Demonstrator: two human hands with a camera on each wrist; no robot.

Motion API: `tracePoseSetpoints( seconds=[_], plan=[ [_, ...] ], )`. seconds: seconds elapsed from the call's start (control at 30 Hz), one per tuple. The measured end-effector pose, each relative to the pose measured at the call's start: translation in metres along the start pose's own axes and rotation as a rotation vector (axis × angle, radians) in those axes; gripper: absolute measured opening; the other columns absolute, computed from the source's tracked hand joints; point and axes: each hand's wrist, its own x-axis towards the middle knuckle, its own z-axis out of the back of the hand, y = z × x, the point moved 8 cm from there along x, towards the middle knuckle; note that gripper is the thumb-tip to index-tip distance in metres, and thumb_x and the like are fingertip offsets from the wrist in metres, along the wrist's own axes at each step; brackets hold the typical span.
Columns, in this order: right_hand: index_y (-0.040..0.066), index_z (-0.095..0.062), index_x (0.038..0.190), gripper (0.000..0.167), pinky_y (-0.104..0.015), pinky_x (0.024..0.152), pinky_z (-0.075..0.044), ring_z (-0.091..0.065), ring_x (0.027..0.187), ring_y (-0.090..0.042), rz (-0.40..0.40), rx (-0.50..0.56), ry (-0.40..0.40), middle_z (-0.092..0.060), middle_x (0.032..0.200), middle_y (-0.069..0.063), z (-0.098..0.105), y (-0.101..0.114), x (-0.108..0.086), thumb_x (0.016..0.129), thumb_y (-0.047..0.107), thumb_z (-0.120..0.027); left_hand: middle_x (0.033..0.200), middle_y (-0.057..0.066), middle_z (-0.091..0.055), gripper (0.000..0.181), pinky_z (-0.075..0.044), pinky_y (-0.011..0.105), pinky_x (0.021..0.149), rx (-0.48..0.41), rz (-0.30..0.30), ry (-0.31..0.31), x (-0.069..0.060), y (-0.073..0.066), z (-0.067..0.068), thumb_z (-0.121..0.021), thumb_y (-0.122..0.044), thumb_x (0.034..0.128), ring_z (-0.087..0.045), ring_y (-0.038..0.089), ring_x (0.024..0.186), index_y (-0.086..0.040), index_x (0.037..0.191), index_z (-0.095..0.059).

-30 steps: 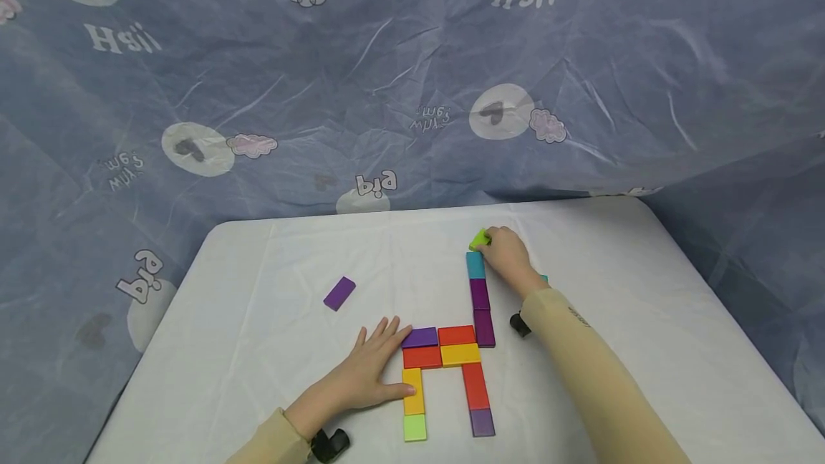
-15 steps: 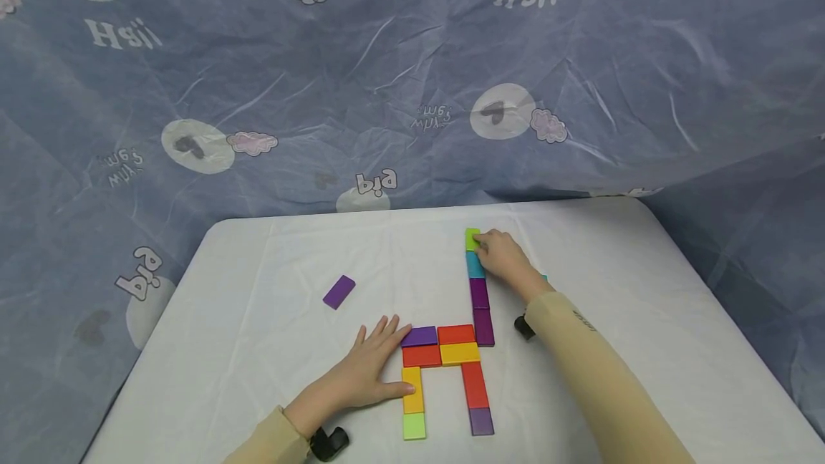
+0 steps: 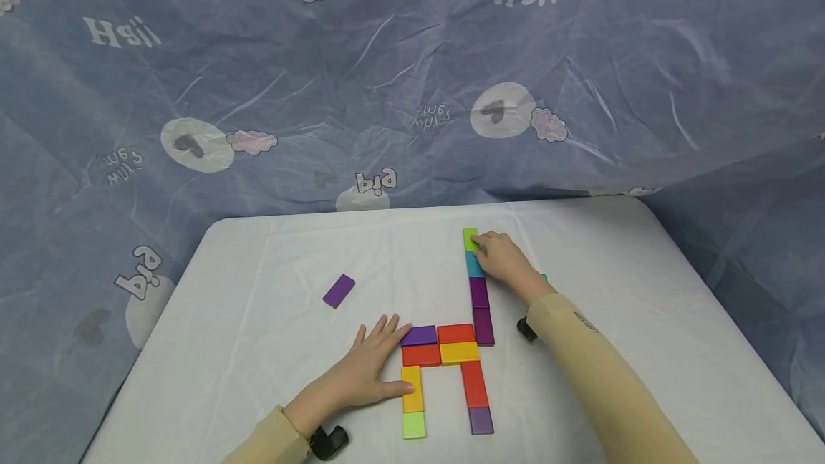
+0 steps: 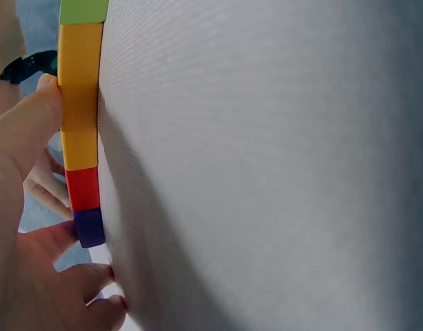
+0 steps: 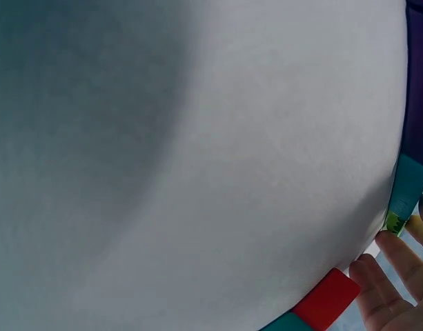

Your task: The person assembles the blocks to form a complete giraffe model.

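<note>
Flat coloured blocks lie on the white table. My right hand (image 3: 505,258) touches the lime green block (image 3: 470,238) with its index fingertip, at the far end of a column. Nearer in that column are a blue block (image 3: 475,264) and two dark purple blocks (image 3: 479,293). In the right wrist view, the fingers (image 5: 403,258) reach the small visible part of the green block. My left hand (image 3: 367,371) lies spread, thumb on the long yellow block (image 3: 415,401) and a fingertip at the violet block (image 3: 420,336). The left wrist view shows that thumb against the yellow block (image 4: 80,103).
Red blocks (image 3: 456,334), a yellow block (image 3: 460,354), a light green block (image 3: 414,425) and a purple block (image 3: 481,421) complete the arch. A loose purple block (image 3: 339,291) lies left. Beside the right hand are red (image 5: 327,299) and teal (image 5: 288,323) blocks.
The green block, pinched and tilted a second ago, now lies flat at the column's far end, shifted slightly left. The right fingers have loosened from their pinch; the left hand stays put.
</note>
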Motion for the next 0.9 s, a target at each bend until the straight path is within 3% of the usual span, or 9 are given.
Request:
tracePoseSetpoints(
  seconds=[0.3,0.53,0.73,0.9],
  plan=[
    [0.000,-0.049,0.143,0.046,-0.054,0.111,-0.037,-0.046,0.130,-0.043,-0.004,0.009,-0.010,-0.050,0.141,-0.024,0.001,0.002,-0.002,0.101,0.018,-0.051,0.164,0.015,-0.018,0.092,-0.005,0.068,0.118,-0.004,-0.001,-0.001,0.000,-0.001,0.001,-0.067,-0.058,0.0847,-0.011,0.038,0.153,-0.016,0.156,-0.027],
    [-0.003,-0.047,0.142,0.049,-0.055,0.113,-0.035,-0.043,0.134,-0.044,-0.016,0.095,-0.013,-0.045,0.144,-0.028,0.006,-0.001,-0.003,0.100,0.021,-0.053,0.165,0.014,-0.017,0.093,-0.005,0.068,0.118,-0.003,0.006,0.004,0.000,0.002,-0.002,-0.067,-0.060,0.0842,-0.011,0.037,0.153,-0.018,0.157,-0.027],
    [-0.001,-0.054,0.138,0.044,-0.057,0.108,-0.040,-0.048,0.130,-0.044,-0.019,0.178,0.001,-0.049,0.142,-0.028,0.024,-0.016,-0.010,0.103,0.025,-0.049,0.165,0.013,-0.017,0.093,-0.005,0.067,0.118,-0.002,0.002,-0.006,0.000,0.004,-0.002,-0.067,-0.061,0.0838,-0.012,0.036,0.153,-0.019,0.157,-0.027],
    [0.000,-0.062,0.129,0.040,-0.056,0.100,-0.047,-0.055,0.118,-0.042,-0.051,0.177,0.045,-0.058,0.131,-0.027,0.039,-0.037,-0.026,0.101,0.027,-0.053,0.165,0.012,-0.017,0.093,-0.005,0.066,0.119,0.002,0.007,-0.006,0.001,0.004,-0.002,-0.066,-0.061,0.0839,-0.011,0.035,0.153,-0.020,0.157,-0.027]
  ],
)
